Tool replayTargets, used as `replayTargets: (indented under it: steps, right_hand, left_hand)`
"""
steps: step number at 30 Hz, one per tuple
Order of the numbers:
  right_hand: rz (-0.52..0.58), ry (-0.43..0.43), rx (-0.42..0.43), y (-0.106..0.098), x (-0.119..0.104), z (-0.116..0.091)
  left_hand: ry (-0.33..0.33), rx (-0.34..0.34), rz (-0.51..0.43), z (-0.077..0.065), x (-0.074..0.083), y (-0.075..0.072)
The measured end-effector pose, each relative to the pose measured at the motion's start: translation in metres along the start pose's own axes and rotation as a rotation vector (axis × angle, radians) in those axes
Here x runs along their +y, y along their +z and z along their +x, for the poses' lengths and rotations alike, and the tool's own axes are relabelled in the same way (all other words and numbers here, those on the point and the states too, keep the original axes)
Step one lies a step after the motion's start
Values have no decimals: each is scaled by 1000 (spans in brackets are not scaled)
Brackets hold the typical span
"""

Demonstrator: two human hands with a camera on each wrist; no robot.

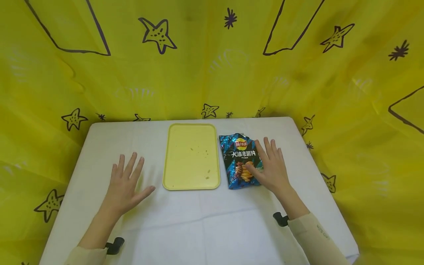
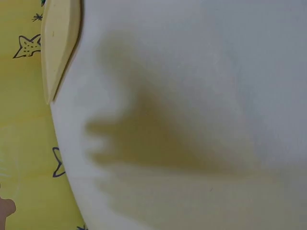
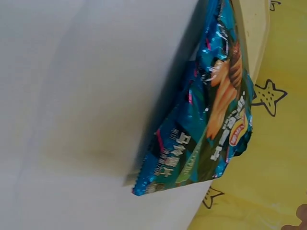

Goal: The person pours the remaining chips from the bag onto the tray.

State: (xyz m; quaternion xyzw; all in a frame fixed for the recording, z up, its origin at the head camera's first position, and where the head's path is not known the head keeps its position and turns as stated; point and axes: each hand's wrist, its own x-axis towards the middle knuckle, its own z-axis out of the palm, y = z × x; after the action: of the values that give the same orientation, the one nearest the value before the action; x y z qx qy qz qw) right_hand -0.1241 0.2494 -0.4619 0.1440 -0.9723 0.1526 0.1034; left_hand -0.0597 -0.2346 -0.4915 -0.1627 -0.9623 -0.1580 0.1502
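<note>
I see the yellow tray (image 1: 190,158) lying flat on the white counter (image 1: 185,213), a few crumbs (image 1: 207,178) on it; its raised edge, I judge, helps keep such bits contained; the blue chip bag (image 1: 237,157) lies face up just right of the tray, probably placed there for easy reach; the right hand (image 1: 274,170) is spread wide over the bag's right side, gripping nothing, and my right wrist view shows no finger on the bag; the left hand (image 1: 122,188) is equally spread, thumb out, above the counter left of the tray, holding nothing.
</note>
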Motion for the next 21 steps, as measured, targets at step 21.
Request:
replayTargets:
  steps: [21]
  right_hand:
    - [265,204,-138,39,27,-22]
  left_hand:
    - [-16,-276,-235,-14,24,64]
